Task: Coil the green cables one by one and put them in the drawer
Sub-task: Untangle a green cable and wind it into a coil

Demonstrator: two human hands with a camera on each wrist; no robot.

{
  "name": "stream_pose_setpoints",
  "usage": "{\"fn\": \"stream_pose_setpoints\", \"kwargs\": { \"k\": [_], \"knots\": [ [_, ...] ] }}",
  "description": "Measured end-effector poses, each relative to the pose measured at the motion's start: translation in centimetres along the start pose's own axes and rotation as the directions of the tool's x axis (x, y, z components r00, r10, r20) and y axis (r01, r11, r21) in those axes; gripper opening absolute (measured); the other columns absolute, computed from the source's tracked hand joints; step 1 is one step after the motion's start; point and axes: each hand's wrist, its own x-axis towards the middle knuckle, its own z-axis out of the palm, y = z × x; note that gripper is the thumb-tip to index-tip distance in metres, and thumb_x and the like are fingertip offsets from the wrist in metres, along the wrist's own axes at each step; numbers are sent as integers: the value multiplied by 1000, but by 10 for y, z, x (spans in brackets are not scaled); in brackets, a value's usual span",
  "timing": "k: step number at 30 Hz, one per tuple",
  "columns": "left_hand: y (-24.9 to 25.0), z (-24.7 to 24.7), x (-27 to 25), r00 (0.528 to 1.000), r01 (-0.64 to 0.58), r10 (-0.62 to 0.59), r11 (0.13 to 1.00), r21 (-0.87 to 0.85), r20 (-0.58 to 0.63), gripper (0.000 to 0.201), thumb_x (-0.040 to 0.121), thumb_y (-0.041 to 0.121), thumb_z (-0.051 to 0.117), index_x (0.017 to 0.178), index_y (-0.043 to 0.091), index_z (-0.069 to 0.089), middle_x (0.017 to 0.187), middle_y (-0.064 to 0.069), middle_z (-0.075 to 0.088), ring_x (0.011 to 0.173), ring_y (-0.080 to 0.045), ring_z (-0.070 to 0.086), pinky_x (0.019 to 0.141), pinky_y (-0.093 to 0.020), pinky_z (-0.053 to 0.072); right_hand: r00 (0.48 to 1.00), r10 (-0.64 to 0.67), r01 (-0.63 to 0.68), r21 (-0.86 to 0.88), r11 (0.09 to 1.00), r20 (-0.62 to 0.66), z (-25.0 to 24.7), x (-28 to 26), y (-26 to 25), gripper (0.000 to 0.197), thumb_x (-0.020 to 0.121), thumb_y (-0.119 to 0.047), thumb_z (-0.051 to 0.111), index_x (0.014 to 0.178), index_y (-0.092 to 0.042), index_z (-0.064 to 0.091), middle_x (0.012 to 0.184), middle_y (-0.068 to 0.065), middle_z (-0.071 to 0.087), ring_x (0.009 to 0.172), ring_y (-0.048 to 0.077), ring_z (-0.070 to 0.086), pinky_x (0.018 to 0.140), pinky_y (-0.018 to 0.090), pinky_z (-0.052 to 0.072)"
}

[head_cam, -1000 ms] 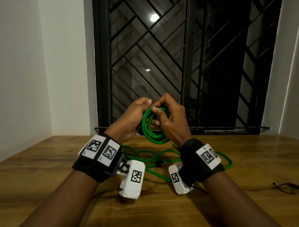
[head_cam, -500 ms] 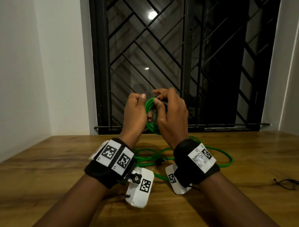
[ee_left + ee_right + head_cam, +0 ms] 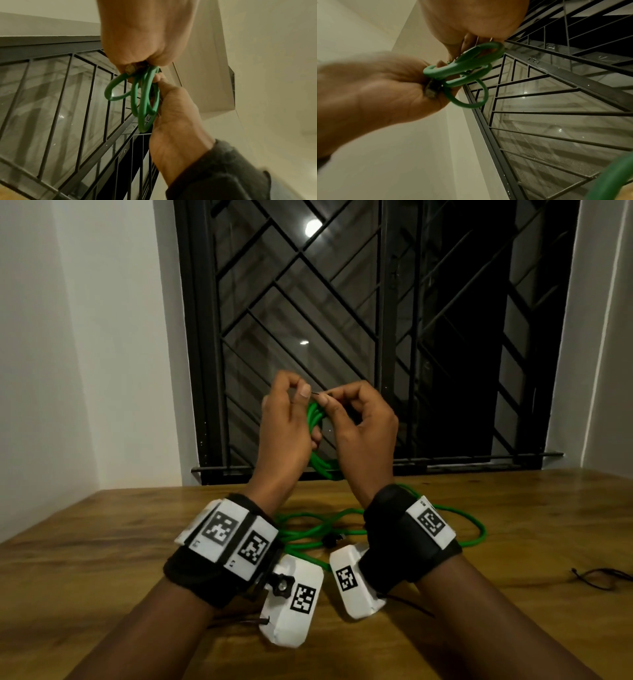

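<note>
Above table (image 3: 102,542), L hand (image 3: 286,433) & R hand (image 3: 363,422) each grip green cable coil (image 3: 317,440), loops hanging vertical.

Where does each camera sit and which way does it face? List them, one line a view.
Head: worn on the head, looks forward and down at the wooden table and barred window; both forearms, left hand and right hand show.
Left wrist: looks along the left hand, upward at the window; the right hand shows too.
Right wrist: looks along the right hand, upward; the left hand shows.
All three share the green cable coil held between the hands.
</note>
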Motion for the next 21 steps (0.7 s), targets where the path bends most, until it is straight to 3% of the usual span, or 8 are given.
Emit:
{"fn": "stream_pose_setpoints", "kwargs": {
  "k": [3,9,14,18,21],
  "knots": [
    [0,-1,2,999,45,-47,992,-118,-11,17,107,21,40,95,12,48,74,-2,54,48,-8,48,42,-21,38,998,62,-62,110,992,5,1,2,2,4,89,-12,74,86,-11,71,84,2,74,85,17,72,81,44,59],
    [2,-3,4,995,102,-97,953,-286,31,22,105,14,42,85,12,52,63,3,55,43,-9,44,39,-18,37,994,103,-106,216,970,26,-2,4,1,3,85,-6,77,86,-6,75,84,4,76,84,17,73,80,31,60],
    [1,-5,3,996,93,-89,957,-275,27,23,104,12,44,83,10,53,63,-4,50,43,-9,43,38,-18,35,993,106,-116,223,968,54,-3,2,2,5,84,-7,79,89,-7,78,84,3,77,85,18,74,83,36,60],
    [1,-6,3,996,81,-85,970,-231,-6,22,103,12,45,84,7,54,62,-6,49,44,-13,43,38,-19,35,994,94,-104,214,971,57,-2,1,2,6,85,-6,77,90,-9,78,85,-2,77,85,10,74,81,26,59],
    [0,-7,3,997,70,-76,978,-196,-22,21,103,14,46,86,6,56,61,-5,51,45,-14,44,39,-20,36,995,81,-91,207,974,54,-2,0,2,8,87,-7,76,94,-6,79,88,0,78,88,10,74,83,28,59]
  ]
}}
